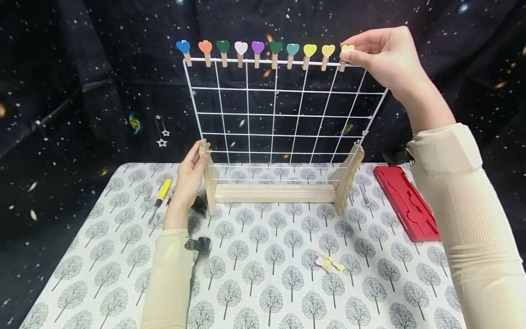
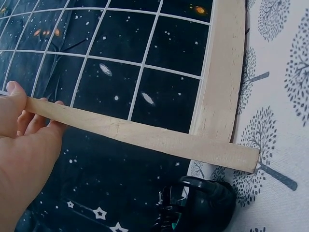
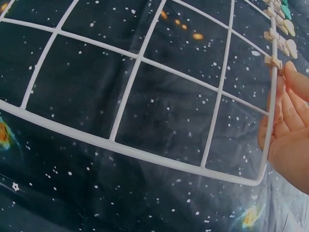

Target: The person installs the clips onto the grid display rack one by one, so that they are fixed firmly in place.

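Note:
A white wire grid (image 1: 248, 89) stands upright in a wooden stand (image 1: 275, 193). Along its top wire sits a row of heart-topped clothespins (image 1: 258, 47) in blue, orange, green, white, purple, teal and yellow. At the right end of that row, my right hand (image 1: 390, 57) pinches a pale yellow heart clothespin (image 1: 347, 48) between thumb and fingers; its wooden legs (image 3: 275, 63) straddle the wire. My left hand (image 1: 190, 176) holds the top of the stand's left upright (image 2: 116, 126), thumb on one side and fingers on the other.
A few loose heart clothespins (image 1: 326, 262) lie on the tree-print tablecloth (image 1: 246, 292). To the left is a yellow-handled screwdriver (image 1: 164, 189), with a black object (image 2: 207, 205) near the left upright. A red molded tray (image 1: 404, 205) lies right, and a dark starry cloth (image 1: 102, 91) hangs behind.

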